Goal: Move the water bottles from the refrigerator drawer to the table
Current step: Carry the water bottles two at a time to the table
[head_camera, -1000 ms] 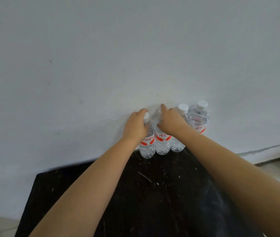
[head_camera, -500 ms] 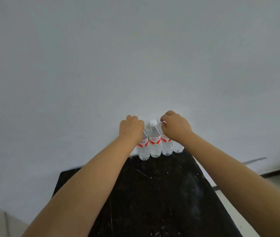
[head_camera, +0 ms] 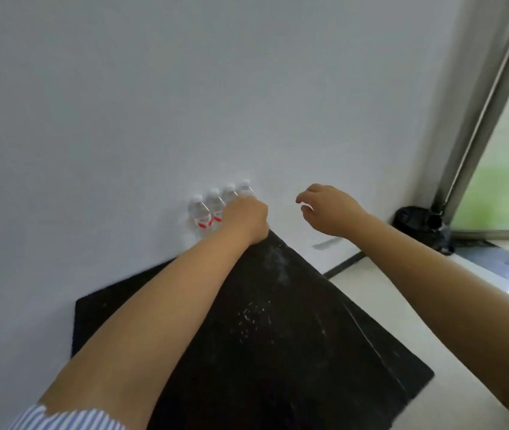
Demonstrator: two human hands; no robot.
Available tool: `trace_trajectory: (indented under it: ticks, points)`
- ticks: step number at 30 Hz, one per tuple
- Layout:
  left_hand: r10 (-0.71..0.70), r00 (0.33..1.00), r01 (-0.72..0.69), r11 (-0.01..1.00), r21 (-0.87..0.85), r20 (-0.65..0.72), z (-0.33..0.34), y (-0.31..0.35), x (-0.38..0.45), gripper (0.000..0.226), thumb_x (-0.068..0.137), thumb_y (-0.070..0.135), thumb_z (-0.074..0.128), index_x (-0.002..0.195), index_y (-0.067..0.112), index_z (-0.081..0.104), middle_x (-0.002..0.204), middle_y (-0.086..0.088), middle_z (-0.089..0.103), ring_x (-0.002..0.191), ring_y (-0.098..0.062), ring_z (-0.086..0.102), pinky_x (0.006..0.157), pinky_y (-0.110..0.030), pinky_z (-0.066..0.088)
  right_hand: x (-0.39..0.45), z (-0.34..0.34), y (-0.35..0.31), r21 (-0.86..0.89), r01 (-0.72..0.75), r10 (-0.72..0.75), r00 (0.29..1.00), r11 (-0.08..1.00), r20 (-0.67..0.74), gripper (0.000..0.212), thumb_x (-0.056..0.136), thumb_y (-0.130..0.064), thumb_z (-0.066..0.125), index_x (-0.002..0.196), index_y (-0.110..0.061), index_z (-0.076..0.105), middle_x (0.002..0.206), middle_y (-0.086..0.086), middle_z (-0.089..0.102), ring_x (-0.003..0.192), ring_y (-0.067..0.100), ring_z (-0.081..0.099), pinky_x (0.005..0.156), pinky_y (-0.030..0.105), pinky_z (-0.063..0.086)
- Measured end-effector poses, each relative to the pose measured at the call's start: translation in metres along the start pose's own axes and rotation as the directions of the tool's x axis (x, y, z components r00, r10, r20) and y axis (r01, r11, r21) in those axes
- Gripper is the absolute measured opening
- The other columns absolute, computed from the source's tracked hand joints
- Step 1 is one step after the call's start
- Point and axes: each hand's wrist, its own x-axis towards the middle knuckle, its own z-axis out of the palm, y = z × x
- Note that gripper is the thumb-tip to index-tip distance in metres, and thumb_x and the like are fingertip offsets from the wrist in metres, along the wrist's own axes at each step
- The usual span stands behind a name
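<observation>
Several clear water bottles (head_camera: 200, 212) with white caps and red labels stand in a row at the far edge of the black table (head_camera: 278, 321), against the white wall. My left hand (head_camera: 247, 218) is in front of the right end of the row and hides the lower parts of two bottles. Its back faces me, its fingers are hidden, and I cannot tell whether it holds a bottle. My right hand (head_camera: 327, 209) hangs in the air to the right of the bottles, past the table's edge. Its fingers are loosely curled around nothing.
A black bag-like object (head_camera: 417, 225) sits on the floor in the corner by a metal window frame (head_camera: 483, 119) at the right. Pale floor (head_camera: 402, 305) runs along the table's right side. The white wall (head_camera: 185, 88) closes the far side.
My right hand has let go of the bottles and moved away to the right. My left hand has shifted toward the right end of the row. The view has swung right, showing the window.
</observation>
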Motion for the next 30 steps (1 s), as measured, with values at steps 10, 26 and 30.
trace_trajectory:
  ticks: [10, 26, 30]
  points:
    - [0.474, 0.877, -0.478, 0.877, -0.053, -0.074, -0.051, 0.212, -0.079, 0.028, 0.095, 0.017, 0.043, 0.11, 0.003, 0.061, 0.118, -0.014, 0.057, 0.109, -0.029, 0.054, 0.079, -0.032, 0.045, -0.257, -0.073, 0.104, -0.111, -0.527, 0.523, 0.85, 0.843, -0.061, 0.035, 0.095, -0.016, 0.035, 0.12, -0.01, 0.059, 0.123, 0.013, 0.057, 0.111, 0.033, 0.056, 0.089, 0.036, 0.046]
    - [0.885, 0.435, -0.899, 0.419, -0.126, -0.168, -0.114, 0.668, -0.298, 0.028, 0.09, 0.019, 0.051, 0.114, 0.01, 0.063, 0.109, -0.012, 0.066, 0.099, -0.029, 0.062, 0.083, -0.038, 0.051, -0.692, -0.172, 0.276, -0.009, -0.924, 0.909, 0.378, 0.383, -0.172, 0.03, 0.091, -0.008, 0.045, 0.113, -0.003, 0.065, 0.116, 0.014, 0.065, 0.105, 0.028, 0.061, 0.089, 0.035, 0.05]
    - [0.904, 0.392, -0.918, 0.374, -0.129, -0.169, -0.125, 0.733, -0.32, 0.022, 0.091, 0.016, 0.047, 0.096, 0.005, 0.065, 0.094, -0.012, 0.062, 0.087, -0.027, 0.059, 0.071, -0.034, 0.048, -0.759, -0.182, 0.319, 0.039, -0.961, 0.95, 0.266, 0.275, -0.162, 0.034, 0.091, -0.01, 0.045, 0.12, -0.005, 0.061, 0.123, 0.014, 0.063, 0.11, 0.029, 0.059, 0.094, 0.039, 0.05]
